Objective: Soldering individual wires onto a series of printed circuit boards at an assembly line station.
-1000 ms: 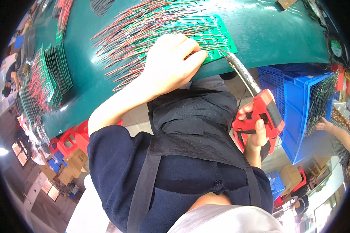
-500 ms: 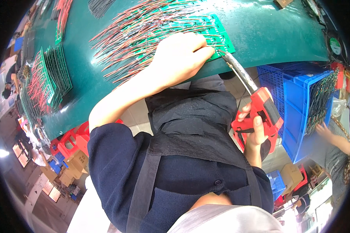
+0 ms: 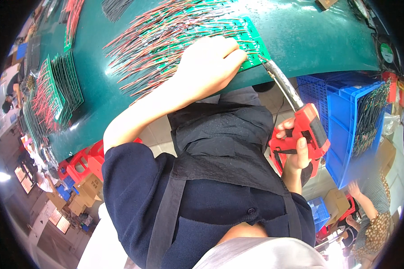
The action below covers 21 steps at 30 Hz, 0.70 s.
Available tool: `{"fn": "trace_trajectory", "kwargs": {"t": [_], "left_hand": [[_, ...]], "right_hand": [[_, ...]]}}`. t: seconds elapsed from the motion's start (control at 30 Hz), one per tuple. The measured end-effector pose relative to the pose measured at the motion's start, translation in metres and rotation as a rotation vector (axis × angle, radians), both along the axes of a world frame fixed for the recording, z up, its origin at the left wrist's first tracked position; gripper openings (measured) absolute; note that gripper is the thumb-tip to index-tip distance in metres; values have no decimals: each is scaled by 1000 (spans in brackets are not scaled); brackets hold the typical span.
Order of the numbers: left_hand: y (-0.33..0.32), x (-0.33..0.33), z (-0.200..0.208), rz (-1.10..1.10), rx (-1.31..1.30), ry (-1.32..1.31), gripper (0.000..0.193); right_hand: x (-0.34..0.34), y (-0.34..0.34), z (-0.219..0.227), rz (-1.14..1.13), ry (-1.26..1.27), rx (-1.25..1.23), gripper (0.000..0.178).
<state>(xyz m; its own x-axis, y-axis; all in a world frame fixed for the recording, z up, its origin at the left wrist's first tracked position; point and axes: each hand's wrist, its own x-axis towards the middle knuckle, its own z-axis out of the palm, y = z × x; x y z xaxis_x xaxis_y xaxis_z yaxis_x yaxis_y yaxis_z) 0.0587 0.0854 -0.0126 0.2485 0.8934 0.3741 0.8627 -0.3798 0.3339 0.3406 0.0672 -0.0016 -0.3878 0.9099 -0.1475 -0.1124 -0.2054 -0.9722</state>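
Observation:
My left hand (image 3: 208, 62) is closed in a pinch over a green circuit board panel (image 3: 255, 36), its fingertips on a thin wire at the panel's near edge. Much of the wire is hidden under the fingers. My right hand (image 3: 296, 154) wraps the handle of a red soldering gun (image 3: 313, 130) with a long metal barrel. The gun's tip is just right of my left fingertips, by the board's near right corner. Many red and black wires (image 3: 139, 49) fan leftward from the panels, partly beneath my left hand and wrist.
Wired boards (image 3: 58, 92) stand upright on the green table (image 3: 309, 40) at left. Black wires (image 3: 114, 8) lie at the far side. A blue crate (image 3: 334, 121) with dark wires is at right, a co-worker (image 3: 375, 224) beyond it. Red stools (image 3: 94, 159) stand lower left.
The soldering gun in my right hand has shifted slightly right and toward me, its tip farther from my left fingers. My left hand barely moved. The co-worker's hand has moved off the crate.

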Motion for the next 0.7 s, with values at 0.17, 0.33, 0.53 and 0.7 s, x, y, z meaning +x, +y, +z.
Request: {"fn": "trace_trajectory", "kwargs": {"t": [0.17,0.33,0.53,0.7], "left_hand": [[6,6,3,32,43,-56,10],[15,12,-3,32,70,-52,9],[19,15,-3,26,31,-22,8],[18,16,-6,23,40,-39,7]], "right_hand": [[2,-3,-3,-42,-2,1,46],[1,-5,-1,-46,-48,14,43],[2,-3,-2,-74,-49,43,41],[4,1,-2,-21,-95,44,40]]}}
